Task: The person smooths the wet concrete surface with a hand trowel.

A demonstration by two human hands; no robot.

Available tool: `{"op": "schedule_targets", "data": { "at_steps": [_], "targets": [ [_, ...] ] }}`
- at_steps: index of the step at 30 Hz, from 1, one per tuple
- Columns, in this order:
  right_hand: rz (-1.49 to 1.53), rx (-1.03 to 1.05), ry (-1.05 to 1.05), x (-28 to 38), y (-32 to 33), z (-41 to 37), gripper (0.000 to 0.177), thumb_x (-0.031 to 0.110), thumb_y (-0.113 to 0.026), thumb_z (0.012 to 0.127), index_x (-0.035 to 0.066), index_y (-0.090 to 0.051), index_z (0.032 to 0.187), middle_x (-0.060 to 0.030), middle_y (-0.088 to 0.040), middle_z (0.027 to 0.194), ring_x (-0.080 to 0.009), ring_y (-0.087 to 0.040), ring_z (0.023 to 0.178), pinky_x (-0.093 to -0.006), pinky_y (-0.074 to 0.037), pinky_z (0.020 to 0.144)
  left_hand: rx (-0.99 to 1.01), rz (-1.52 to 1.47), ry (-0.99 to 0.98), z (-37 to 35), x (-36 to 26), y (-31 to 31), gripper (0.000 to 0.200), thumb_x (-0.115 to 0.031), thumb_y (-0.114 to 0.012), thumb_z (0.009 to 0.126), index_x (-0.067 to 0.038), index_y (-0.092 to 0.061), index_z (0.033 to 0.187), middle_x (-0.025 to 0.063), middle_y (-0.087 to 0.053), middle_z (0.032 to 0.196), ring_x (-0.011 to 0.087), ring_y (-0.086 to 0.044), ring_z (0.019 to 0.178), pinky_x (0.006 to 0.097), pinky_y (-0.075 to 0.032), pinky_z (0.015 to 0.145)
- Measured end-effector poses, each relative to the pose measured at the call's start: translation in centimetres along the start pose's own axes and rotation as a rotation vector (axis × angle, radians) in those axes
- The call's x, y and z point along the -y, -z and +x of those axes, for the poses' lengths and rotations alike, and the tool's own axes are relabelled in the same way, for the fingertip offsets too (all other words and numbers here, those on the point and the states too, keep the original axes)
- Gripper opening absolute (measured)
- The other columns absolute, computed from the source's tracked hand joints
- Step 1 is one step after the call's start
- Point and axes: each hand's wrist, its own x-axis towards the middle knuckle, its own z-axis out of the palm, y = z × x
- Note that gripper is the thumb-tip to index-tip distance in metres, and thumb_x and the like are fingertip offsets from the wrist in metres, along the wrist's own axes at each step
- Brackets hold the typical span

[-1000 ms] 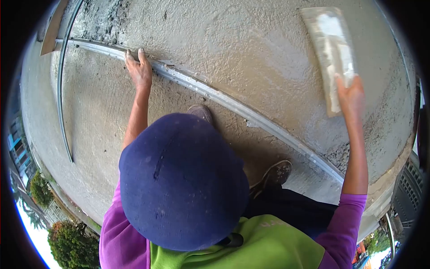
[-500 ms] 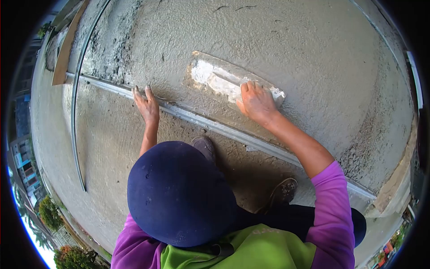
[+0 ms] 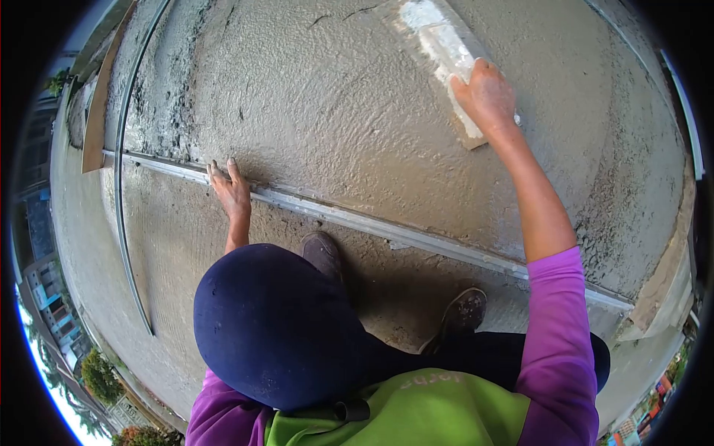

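My right hand (image 3: 489, 95) is wrapped round the handle of a rectangular hand float (image 3: 445, 46), its back caked white with dried material. The float lies on the wet grey concrete (image 3: 327, 97), slanted with its far end up and to the left. On the long metal edge rail (image 3: 357, 221) rests my left hand (image 3: 233, 192), fingers stretched out and apart, touching the rail without closing round it. The underside of the float is hidden.
A thin bent pipe (image 3: 121, 193) crosses the rail at the left, near a brown board (image 3: 97, 123). Both shoes (image 3: 462, 311) stand on the hardened slab below the rail. Coarser, rough concrete (image 3: 167, 97) borders the smoothed surface.
My right hand has pushed the float away and to the right, turning it steeper. My left hand stays on the rail, and the view has shifted slightly.
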Motion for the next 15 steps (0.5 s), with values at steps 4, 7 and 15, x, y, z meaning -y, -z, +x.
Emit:
{"op": "schedule_targets", "data": {
  "at_steps": [4,7,15],
  "targets": [
    [-0.016,0.015,-0.267,-7.8,2.5,1.5,0.053,0.042,-0.068,0.089,-0.004,-0.063,0.114,-0.0251,-0.068,0.113,-0.039,-0.069,0.103,-0.0495,-0.055,0.087,0.021,0.005,0.0,-1.2,-1.4,0.2,0.072,-0.046,-0.05,0.103,0.007,-0.034,0.15,0.0295,-0.024,0.159,0.0428,-0.025,0.148,0.0477,-0.025,0.12],
    [-0.013,0.023,-0.449,-15.1,4.3,0.9,0.061,0.05,-0.065,0.088,-0.004,-0.063,0.118,-0.0266,-0.068,0.116,-0.0422,-0.066,0.111,-0.0512,-0.051,0.094,0.025,0.02,-0.01,-1.8,-2.0,-0.1,0.074,-0.046,-0.051,0.103,0.008,-0.034,0.15,0.0305,-0.027,0.158,0.0427,-0.026,0.147,0.0469,-0.024,0.12],
    [-0.194,-0.033,-0.619,-34.2,6.6,-9.5,0.065,0.054,-0.067,0.085,-0.004,-0.065,0.112,-0.0276,-0.069,0.111,-0.0436,-0.068,0.104,-0.0522,-0.052,0.09,-0.005,0.002,0.032,-3.2,-1.4,0.4,0.077,-0.05,-0.053,0.1,0.008,-0.038,0.148,0.0314,-0.035,0.153,0.0433,-0.032,0.144,0.0472,-0.027,0.119]
  ]
}}
